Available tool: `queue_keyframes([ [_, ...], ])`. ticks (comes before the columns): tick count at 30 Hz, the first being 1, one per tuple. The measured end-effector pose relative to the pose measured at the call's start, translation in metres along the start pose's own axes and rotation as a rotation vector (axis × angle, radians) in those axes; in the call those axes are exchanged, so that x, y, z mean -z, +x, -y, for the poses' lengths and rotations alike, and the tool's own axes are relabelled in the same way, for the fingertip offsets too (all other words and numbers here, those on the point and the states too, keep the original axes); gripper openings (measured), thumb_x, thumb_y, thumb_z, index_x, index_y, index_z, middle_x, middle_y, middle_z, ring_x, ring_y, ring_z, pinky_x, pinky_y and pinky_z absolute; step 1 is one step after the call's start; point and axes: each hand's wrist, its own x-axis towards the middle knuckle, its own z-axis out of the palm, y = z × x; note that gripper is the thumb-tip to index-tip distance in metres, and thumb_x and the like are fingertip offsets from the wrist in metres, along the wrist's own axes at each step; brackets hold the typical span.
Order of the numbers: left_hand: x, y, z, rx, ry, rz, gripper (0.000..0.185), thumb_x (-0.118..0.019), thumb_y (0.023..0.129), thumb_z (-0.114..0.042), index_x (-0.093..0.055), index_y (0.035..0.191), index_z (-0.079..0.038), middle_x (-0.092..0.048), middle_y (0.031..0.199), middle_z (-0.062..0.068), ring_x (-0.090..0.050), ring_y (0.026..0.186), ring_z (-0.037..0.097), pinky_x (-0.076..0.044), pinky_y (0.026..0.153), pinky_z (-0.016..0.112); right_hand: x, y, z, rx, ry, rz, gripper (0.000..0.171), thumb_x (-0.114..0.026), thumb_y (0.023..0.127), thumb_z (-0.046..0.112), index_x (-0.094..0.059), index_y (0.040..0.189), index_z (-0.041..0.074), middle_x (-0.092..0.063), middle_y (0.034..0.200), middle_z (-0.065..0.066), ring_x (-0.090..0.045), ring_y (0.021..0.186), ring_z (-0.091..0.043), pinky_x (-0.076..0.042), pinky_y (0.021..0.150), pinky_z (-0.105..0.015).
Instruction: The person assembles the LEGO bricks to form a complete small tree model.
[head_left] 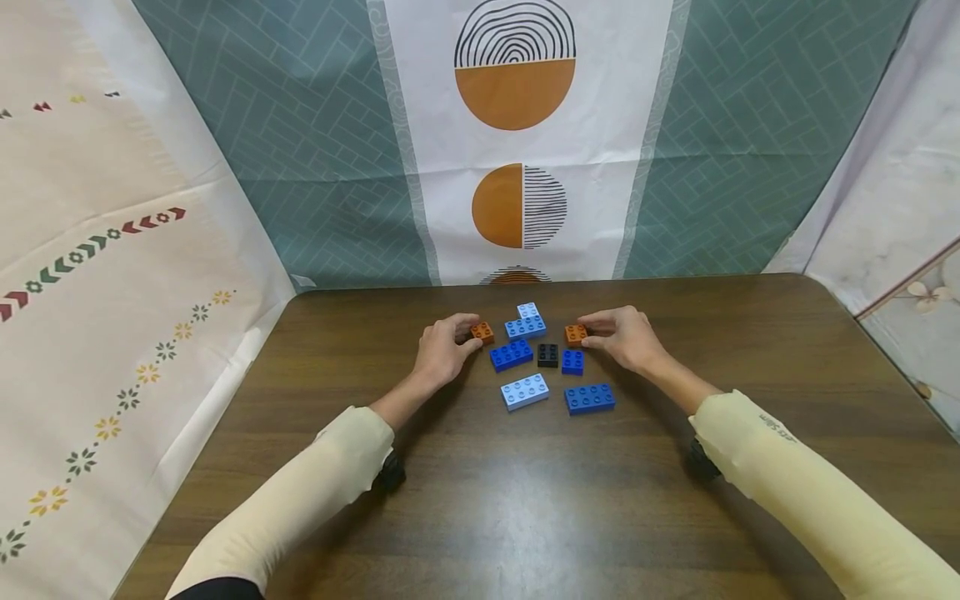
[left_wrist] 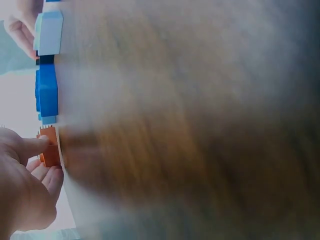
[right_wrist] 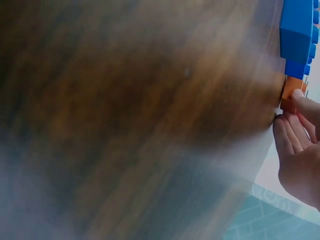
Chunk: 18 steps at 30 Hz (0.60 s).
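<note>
Two orange bricks pinched, none joined yet.

Left hand [head_left: 442, 350] pinching the left orange brick [head_left: 482, 332] on the wooden table [head_left: 525, 500]; right hand [head_left: 622, 337] pinching the right orange brick [head_left: 575, 335], both at the far edge of the cluster. Between and nearer: light blue brick [head_left: 525, 391], blue brick [head_left: 589, 398], black brick [head_left: 548, 355], other blue pieces, all lying loose. Apparently just beginning: nothing lifted clear, everything left to assemble.

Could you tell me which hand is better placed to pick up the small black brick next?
Probably right: the right hand pinches an orange brick slightly nearer the black brick than the left hand.
</note>
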Motion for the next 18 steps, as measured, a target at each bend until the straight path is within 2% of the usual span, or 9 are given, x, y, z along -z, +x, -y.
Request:
queue_keyframes([
  [6, 0.011, -0.001, -0.004, -0.025, -0.023, -0.025, 0.038, -0.075, 0.09, -0.018, -0.066, 0.127, -0.013, -0.069, 0.123, 0.006, -0.066, 0.111, 0.023, -0.049, 0.099, 0.044, 0.005, -0.003, 0.003, 0.001, 0.024, -0.007, 0.037, -0.076, 0.089, 0.012, -0.069, 0.124, 0.003, -0.066, 0.126, -0.018, -0.065, 0.112, -0.033, -0.051, 0.095, -0.048],
  [10, 0.019, -0.005, -0.008, -0.056, -0.061, -0.028, 0.039, -0.075, 0.09, -0.019, -0.066, 0.127, -0.013, -0.07, 0.122, 0.007, -0.067, 0.109, 0.023, -0.052, 0.096, 0.04, 0.008, -0.006, 0.007, 0.035, 0.056, -0.006, 0.037, -0.076, 0.089, 0.012, -0.068, 0.124, 0.002, -0.066, 0.125, -0.018, -0.066, 0.111, -0.033, -0.053, 0.093, -0.046],
  [18, 0.03, -0.022, -0.024, -0.117, -0.134, 0.019, 0.039, -0.075, 0.09, -0.021, -0.065, 0.127, -0.016, -0.069, 0.123, 0.002, -0.066, 0.111, 0.017, -0.052, 0.096, 0.035, 0.01, -0.023, 0.022, 0.113, 0.116, 0.025, 0.036, -0.078, 0.087, 0.011, -0.069, 0.121, 0.004, -0.067, 0.12, -0.015, -0.067, 0.108, -0.032, -0.054, 0.092, -0.043],
])
